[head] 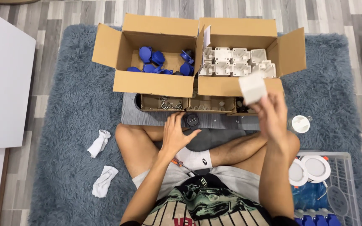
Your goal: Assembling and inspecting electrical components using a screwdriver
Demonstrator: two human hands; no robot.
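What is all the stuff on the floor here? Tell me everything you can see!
Cardboard boxes: two, brown, open, side by side on the rug.
Blue caps: several, in the left box.
White housings: about eight, in the right box.
Small trays: a row, brown, holding screws, below the boxes.
Black round part: one, on the grey board.
Socks: two, white, on the rug, left.
Rug: one, grey-blue, shaggy.
Wire basket: one, holding round white lights, right.
Left hand: spread beside the black part.
Right hand: holding a white block.
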